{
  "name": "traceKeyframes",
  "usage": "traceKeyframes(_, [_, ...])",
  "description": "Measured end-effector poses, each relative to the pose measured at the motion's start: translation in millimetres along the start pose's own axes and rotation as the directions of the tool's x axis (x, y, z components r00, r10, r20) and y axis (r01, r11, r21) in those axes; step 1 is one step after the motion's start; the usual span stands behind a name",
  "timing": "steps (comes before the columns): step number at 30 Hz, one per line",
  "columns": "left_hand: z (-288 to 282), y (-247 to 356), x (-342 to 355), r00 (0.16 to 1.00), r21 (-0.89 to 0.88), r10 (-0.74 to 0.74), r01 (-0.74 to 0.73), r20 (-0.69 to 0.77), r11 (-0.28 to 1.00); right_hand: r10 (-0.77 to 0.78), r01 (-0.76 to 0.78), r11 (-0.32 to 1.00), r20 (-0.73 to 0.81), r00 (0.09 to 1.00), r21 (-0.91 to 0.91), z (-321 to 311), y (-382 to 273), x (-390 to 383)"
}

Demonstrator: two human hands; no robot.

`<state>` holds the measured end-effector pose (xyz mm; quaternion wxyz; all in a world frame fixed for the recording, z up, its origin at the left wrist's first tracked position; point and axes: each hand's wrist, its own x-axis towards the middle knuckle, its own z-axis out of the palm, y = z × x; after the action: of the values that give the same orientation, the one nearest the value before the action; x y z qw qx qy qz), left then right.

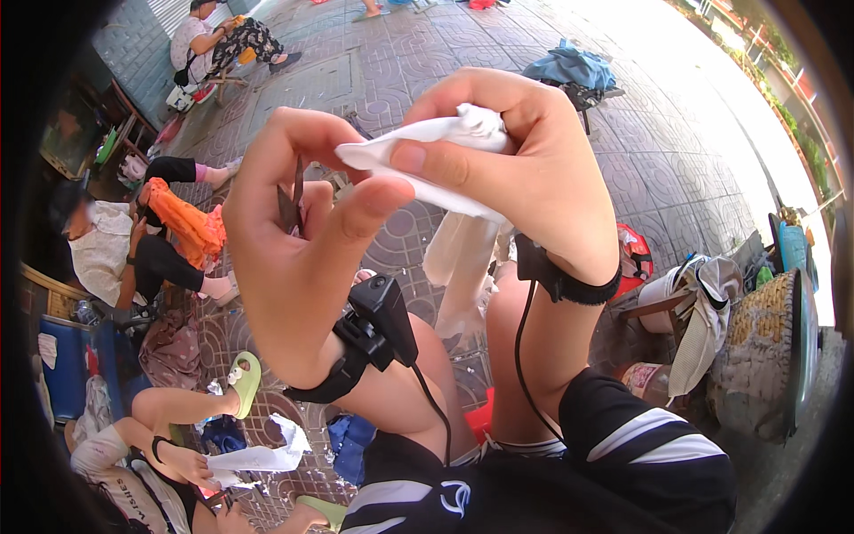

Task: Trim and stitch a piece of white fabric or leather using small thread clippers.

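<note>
High in the middle, my right hand is closed on a piece of white cloth, the thumb pressing along its face and a bunched part showing at the fingertips. My left hand curls around a dark, narrow metal tool with blade-like edges, mostly hidden in the palm. The left thumb and forefinger meet the cloth's left end; whether they grip it tightly I cannot tell. Below the hands hangs more white fabric between my knees.
At lower left a person handles another white cloth. Another person holds orange fabric; a third sits farther back. To my right stand a woven basket and a white bucket. A blue bundle lies ahead on the paving.
</note>
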<state>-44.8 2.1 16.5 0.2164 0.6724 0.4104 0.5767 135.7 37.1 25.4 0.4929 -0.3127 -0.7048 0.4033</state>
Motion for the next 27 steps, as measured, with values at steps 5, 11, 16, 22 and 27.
traceKeyframes(5, [3, 1, 1, 0.997, -0.015, -0.075, 0.074, -0.01, 0.997, 0.024, -0.028, 0.997, -0.066, 0.998, -0.069, 0, -1, 0])
traceKeyframes(11, [3, 3, -2, 0.983, 0.037, -0.141, 0.138, 0.115, 0.99, 0.052, -0.055, 0.998, -0.066, 0.996, -0.04, -5, -5, -3])
traceKeyframes(16, [-5, -4, -1, 0.904, -0.013, -0.173, 0.194, 0.391, 0.981, 0.094, -0.094, 0.996, -0.029, 0.995, 0.006, -11, -6, -5])
traceKeyframes(22, [-3, -8, -6, 0.942, -0.21, -0.08, 0.154, 0.325, 0.966, 0.024, -0.026, 0.999, -0.051, 0.998, -0.043, -14, -1, -5])
traceKeyframes(27, [-2, -9, -10, 0.913, -0.138, -0.114, 0.18, 0.393, 0.974, 0.049, -0.053, 0.991, -0.033, 0.998, -0.125, -16, -2, -6])
